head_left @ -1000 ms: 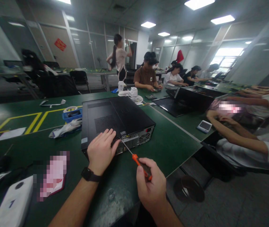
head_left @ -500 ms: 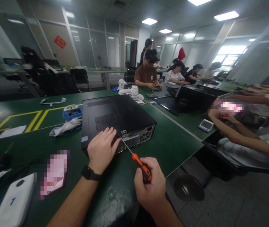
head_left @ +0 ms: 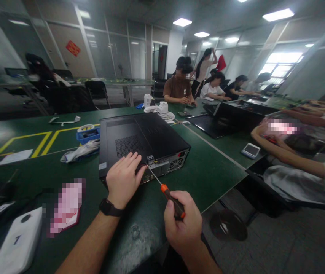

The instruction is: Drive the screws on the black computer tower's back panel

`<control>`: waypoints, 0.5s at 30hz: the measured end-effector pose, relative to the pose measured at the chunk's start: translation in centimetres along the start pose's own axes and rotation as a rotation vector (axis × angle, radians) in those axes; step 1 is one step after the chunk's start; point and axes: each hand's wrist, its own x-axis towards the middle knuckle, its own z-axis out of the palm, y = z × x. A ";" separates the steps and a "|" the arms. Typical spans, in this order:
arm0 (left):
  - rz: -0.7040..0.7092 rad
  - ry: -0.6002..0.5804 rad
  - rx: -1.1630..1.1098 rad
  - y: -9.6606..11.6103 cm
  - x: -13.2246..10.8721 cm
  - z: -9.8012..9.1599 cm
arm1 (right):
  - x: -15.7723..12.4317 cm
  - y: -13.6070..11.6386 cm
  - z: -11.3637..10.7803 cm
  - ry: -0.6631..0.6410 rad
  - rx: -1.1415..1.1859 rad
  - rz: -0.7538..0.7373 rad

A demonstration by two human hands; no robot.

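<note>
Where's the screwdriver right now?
In the head view, the screwdriver is below and slightly right of centre, held in the right hand, its tip at the near edge of the computer case, beside the left hand.

the screwdriver [head_left: 174, 201] has rotated, and a standing person [head_left: 206, 67] has moved right, past someone in brown [head_left: 176, 90].

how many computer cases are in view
2: the near case under the left hand, and an open case farther back to the right. More may be hidden in the distance.
</note>
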 end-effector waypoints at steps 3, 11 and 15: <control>0.010 0.006 0.005 0.0 0.0 0.0 | -0.1 0.1 0.0 -0.001 -0.035 0.031; 0.008 0.022 0.000 0.0 0.0 0.0 | 0.0 -0.1 -0.1 -0.006 0.010 0.012; 0.017 0.029 0.004 0.0 0.0 0.0 | 0.1 0.0 0.0 -0.002 -0.030 0.012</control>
